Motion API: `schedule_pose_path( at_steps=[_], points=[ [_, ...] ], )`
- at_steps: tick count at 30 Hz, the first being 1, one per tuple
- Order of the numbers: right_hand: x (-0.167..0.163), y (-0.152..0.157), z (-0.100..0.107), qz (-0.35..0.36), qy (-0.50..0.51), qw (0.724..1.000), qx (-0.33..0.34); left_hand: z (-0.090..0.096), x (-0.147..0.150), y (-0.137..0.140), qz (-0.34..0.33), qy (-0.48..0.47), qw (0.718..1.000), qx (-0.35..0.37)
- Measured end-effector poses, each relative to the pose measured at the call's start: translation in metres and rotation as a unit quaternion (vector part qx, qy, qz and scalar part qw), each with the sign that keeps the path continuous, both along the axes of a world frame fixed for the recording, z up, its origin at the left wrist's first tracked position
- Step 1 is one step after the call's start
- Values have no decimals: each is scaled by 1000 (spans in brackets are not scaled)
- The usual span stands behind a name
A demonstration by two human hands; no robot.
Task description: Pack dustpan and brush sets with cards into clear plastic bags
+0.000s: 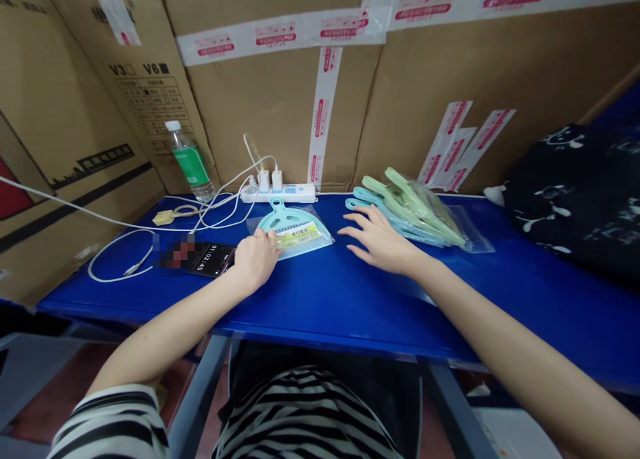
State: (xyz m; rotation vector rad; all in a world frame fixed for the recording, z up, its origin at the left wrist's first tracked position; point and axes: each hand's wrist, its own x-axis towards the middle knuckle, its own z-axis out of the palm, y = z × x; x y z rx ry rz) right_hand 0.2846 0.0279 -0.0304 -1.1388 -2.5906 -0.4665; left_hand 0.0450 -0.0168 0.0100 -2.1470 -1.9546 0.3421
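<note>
A light-blue mini dustpan lies in a clear bag with a yellow label, and a strip of dark bristles shows above the label. My left hand is closed at the bag's lower left edge, fingers curled over it; the fingertips are partly hidden. To the right, my right hand is open with its fingers spread, holding nothing. Just behind it is a pile of bagged dustpans, with green ones over light-blue ones. Their handles point up and left.
Left of my left hand lies a phone with a running timer. A white power strip, chargers and loose cables sit behind. A water bottle stands by the cardboard boxes. A dark patterned fabric bundle rests on the blue table.
</note>
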Motion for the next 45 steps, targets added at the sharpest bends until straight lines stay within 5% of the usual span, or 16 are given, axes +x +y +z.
schedule_pose_path(
  at_steps=[16, 23, 27, 32, 45],
  points=[
    [4, 1, 1, 4, 11, 1000, -7, 12, -26, 20, 20, 18, 999, -22],
    [3, 1, 1, 11, 12, 1000, -6, 35, -67, 24, -87, -82, 993, -3],
    [0, -1, 2, 17, 11, 1000, -13, 24, -93, 15, -143, -204, 965, 78],
    [-5, -3, 2, 26, 13, 999, -16, 8, -117, 1, -122, -288, 940, 138],
    [-6, -3, -1, 41, 19, 999, 3, -10, -132, -23, -113, -335, 915, 195]
  ],
)
